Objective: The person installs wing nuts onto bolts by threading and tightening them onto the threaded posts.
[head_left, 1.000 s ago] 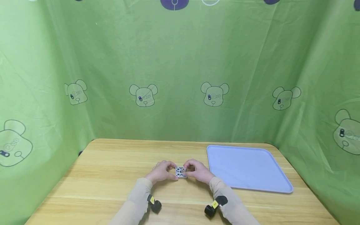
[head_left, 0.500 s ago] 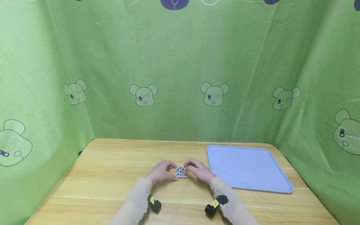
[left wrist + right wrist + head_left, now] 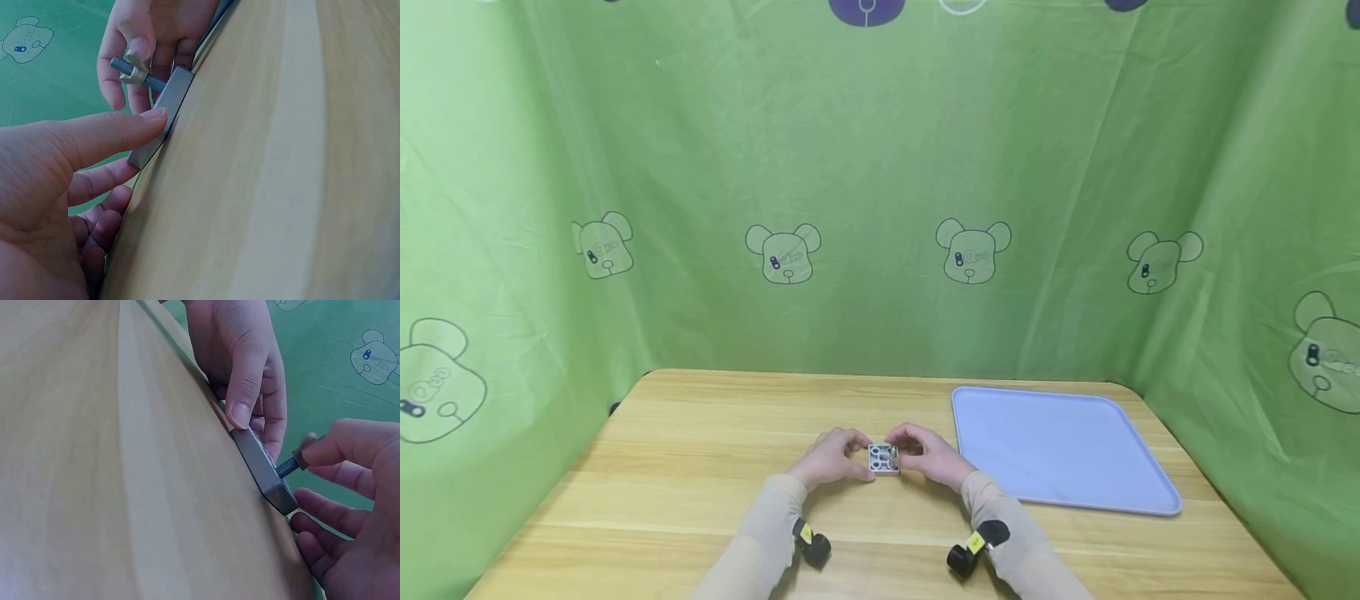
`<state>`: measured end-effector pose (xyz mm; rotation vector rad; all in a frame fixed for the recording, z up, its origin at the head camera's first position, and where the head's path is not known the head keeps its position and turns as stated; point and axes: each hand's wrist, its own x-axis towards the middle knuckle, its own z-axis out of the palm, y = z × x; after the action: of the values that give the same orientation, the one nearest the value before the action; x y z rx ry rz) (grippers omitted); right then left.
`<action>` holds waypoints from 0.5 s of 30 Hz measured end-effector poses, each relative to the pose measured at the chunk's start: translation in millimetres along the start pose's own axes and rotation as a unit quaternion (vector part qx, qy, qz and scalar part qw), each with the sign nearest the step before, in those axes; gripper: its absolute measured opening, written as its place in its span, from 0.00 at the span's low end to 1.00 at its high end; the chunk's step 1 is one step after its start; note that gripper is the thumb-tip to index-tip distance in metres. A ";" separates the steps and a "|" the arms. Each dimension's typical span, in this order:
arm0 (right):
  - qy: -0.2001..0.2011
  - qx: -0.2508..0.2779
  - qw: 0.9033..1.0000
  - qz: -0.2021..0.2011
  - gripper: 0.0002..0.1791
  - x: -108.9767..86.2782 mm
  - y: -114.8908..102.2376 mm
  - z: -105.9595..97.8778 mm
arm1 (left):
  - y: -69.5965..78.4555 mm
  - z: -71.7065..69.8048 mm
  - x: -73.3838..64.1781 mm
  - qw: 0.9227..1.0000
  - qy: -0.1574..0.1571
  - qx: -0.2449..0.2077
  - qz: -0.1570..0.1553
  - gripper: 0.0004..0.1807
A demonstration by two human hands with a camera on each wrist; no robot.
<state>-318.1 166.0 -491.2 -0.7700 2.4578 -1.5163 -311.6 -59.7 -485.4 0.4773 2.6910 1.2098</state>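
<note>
A small grey metal block (image 3: pixel 883 469) with several round holes on top lies on the table between both hands. From its right part a threaded bolt (image 3: pixel 286 468) stands up, carrying a wing nut (image 3: pixel 133 72). My left hand (image 3: pixel 831 458) grips the block by its near and far edges, the thumb (image 3: pixel 128 134) on the near side. At the right, my right hand (image 3: pixel 931 458) pinches the wing nut near the bolt's top, its thumb and index finger at the wings. The remaining right fingers hang beside the block's end. In the right wrist view, the right hand partly hides the nut.
A pale lilac tray (image 3: pixel 1060 446) lies on the wooden table (image 3: pixel 700 500) at the right, close to the right wrist. Green printed curtains (image 3: pixel 880 317) enclose the table at the back and sides. Each forearm wears a small black camera (image 3: pixel 814 550).
The right fingers drew back a little from the wing nut about half a second ago and are around it again now. The left hand and the block have stayed in place.
</note>
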 end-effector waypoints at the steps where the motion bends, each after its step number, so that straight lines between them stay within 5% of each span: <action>1: -0.004 0.004 1.000 -0.003 0.20 -0.2 0.3 -0.2 | -0.2 0.0 0.1 1.000 0.000 0.000 0.000 0.29; 15: 0.006 0.000 1.000 0.002 0.11 -0.6 2.2 2.2 | 0.2 -0.6 0.5 1.000 -0.004 0.003 0.000 0.29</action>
<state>-317.5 165.3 -494.2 -0.7592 2.4652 -1.5245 -312.2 -59.8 -484.8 0.4818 2.6875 1.1978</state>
